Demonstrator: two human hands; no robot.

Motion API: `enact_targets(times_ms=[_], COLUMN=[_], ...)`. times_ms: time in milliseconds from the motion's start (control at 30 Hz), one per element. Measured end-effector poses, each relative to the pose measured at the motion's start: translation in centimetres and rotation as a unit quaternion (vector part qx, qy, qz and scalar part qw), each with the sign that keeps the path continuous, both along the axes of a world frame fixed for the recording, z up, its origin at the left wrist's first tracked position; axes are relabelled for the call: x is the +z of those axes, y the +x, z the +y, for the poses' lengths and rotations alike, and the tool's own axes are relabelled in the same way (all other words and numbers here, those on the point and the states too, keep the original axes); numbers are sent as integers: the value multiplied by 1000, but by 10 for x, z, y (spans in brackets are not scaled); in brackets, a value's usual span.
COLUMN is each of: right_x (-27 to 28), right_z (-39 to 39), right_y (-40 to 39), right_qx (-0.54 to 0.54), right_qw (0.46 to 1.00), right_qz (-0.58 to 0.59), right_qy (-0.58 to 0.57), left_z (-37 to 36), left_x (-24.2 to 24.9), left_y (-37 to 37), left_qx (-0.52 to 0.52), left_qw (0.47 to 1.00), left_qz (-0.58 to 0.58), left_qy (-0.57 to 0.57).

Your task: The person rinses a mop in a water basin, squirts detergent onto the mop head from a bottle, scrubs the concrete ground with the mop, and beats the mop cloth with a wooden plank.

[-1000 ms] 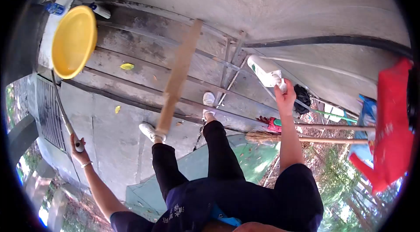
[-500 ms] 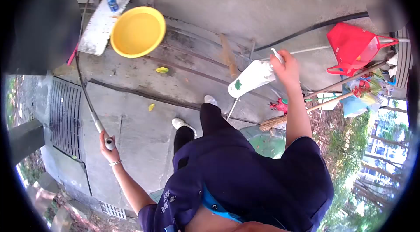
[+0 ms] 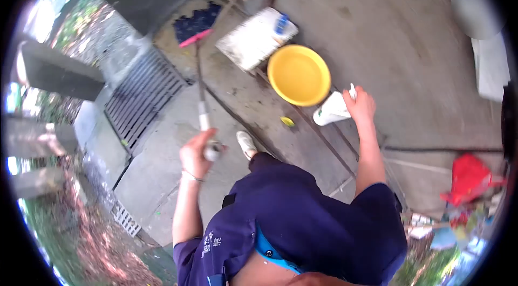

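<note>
My left hand (image 3: 197,151) is wrapped round the pale upper end of a long mop handle (image 3: 200,78). At the handle's far end is a mop head (image 3: 197,25) with a pink bar and dark blue strands, against the ground. My right hand (image 3: 360,106) grips a white bottle (image 3: 331,109) by its top, where a thin white spout sticks up. The bottle is tilted in the air, beside the rim of a yellow basin (image 3: 299,76). A blue-labelled bottle (image 3: 281,23) lies on a white board (image 3: 253,40) just beyond the basin.
A metal floor grate (image 3: 144,97) lies to the left, near a grey post (image 3: 62,70). A red bag (image 3: 468,179) and assorted items are at the right. A yellow leaf (image 3: 287,121) lies on the concrete. Narrow bars or pipes run along the ground below the basin.
The view has swung left, so the basin and board appear farther right and the mop head now shows. The white bottle is now closer to the basin. Both hands keep their hold.
</note>
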State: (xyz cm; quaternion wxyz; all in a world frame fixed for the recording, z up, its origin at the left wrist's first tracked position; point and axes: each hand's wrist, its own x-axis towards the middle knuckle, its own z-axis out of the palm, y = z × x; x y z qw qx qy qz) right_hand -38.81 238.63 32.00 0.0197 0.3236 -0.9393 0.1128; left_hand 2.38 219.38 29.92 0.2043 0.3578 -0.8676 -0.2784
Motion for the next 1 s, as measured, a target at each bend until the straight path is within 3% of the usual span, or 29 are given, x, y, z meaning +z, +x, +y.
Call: enact_targets(times_ms=[300, 367, 400, 533, 667, 867, 933, 1000], right_x=[16, 26, 26, 29, 53, 104, 107, 107], right_z=[-237, -277, -299, -391, -487, -613, -648, -685], right_y=[37, 52, 56, 78, 119, 176, 183, 188], right_qx=[83, 99, 103, 126, 149, 167, 192, 190], right_qw=[995, 992, 991, 985, 981, 978, 967, 964], right_qz=[4, -9, -7, -1, 7, 37, 58, 74], right_qy=[-63, -75, -80, -116, -120, -117, -158, -168], left_z=[-137, -175, -193, -266, -332, -435, -466, -501], left_x=[91, 99, 101, 97, 77, 105, 105, 93], left_y=[-31, -28, -26, -19, -31, -20, -23, -30], left_qx=[-52, -123, -121, -316, -495, -531, -587, -615], left_qw=[994, 962, 962, 919, 836, 796, 707, 679], left_qz=[58, 200, 200, 235, 233, 254, 277, 289], left_qy=[-81, -137, -144, -20, 49, 144, 280, 279])
